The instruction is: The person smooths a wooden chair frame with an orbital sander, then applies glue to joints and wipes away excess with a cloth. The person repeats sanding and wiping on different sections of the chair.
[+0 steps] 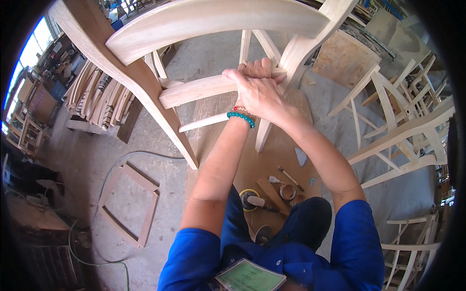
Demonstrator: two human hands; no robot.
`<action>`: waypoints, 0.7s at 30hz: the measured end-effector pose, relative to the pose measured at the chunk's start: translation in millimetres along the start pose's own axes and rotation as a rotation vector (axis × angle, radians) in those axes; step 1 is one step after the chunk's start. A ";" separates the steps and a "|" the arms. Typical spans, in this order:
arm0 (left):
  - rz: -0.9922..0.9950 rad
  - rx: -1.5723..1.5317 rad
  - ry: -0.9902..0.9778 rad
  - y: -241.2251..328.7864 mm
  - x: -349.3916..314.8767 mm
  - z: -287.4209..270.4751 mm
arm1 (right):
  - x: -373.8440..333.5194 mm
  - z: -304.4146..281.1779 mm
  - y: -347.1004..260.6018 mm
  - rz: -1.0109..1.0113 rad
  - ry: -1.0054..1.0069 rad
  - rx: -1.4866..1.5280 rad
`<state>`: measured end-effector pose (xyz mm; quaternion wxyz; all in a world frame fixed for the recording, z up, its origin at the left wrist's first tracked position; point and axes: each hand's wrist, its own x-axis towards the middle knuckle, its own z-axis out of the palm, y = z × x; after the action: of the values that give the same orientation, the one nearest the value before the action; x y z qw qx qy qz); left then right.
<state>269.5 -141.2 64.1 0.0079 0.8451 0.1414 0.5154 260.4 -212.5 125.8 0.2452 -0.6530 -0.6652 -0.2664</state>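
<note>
A bare-wood chair frame (218, 22) stands in front of me, with a broad curved back rail and a straight lower rail (196, 90). Both hands meet at the right end of that lower rail, close to the right leg. My right hand (264, 97) lies across my left hand (241, 101) and hides much of it. Curled fingers show over the rail's far side; the overlap obscures which hand some belong to. A teal bead bracelet (241, 116) circles my left wrist. Under the hands, a thin round stretcher (204, 122) runs between the legs.
By my knees lie a disc sander (250, 200), a brush (290, 177), a wood strip (272, 195) and a small round container (288, 192). A four-sided wooden frame (110, 223) and a hose (138, 153) lie left. Curved slats (99, 97) are stacked beyond; chair frames (403, 136) stand right.
</note>
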 end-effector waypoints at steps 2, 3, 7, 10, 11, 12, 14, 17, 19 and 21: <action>-0.001 -0.007 0.001 -5.2 6.8 -0.8 | 1.0 -2.6 -1.3 0.037 0.027 0.070; -0.009 -0.007 0.006 -13.9 9.5 -3.2 | 7.7 -6.2 -7.7 0.053 0.018 0.110; 0.090 0.182 -0.190 -5.9 17.5 -20.7 | -12.1 -59.4 15.3 0.235 0.225 0.245; 0.007 0.154 -0.200 13.2 30.7 -34.3 | -36.5 -102.3 53.5 0.550 0.112 0.270; -0.019 0.139 -0.226 11.9 31.6 -37.4 | -41.5 -104.8 57.6 0.597 0.067 0.300; -0.039 0.126 -0.249 11.5 33.6 -39.7 | -48.5 -101.9 59.2 0.619 0.011 0.282; -0.059 0.075 -0.253 11.9 34.8 -40.6 | -65.3 -88.0 60.3 0.658 -0.099 0.240; -0.081 0.087 -0.220 7.1 35.1 -38.4 | -70.5 -73.7 53.8 0.636 -0.180 0.102; -0.089 0.077 -0.232 9.4 35.0 -36.7 | -72.0 -71.3 54.0 0.633 -0.249 0.020; -0.092 0.084 -0.235 10.1 34.9 -35.3 | -71.1 -67.1 54.9 0.634 -0.276 -0.005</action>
<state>255.9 -147.0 112.6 0.0127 0.8919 0.1995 0.4056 315.7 -309.9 129.2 0.2219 -0.8577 -0.4554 -0.0879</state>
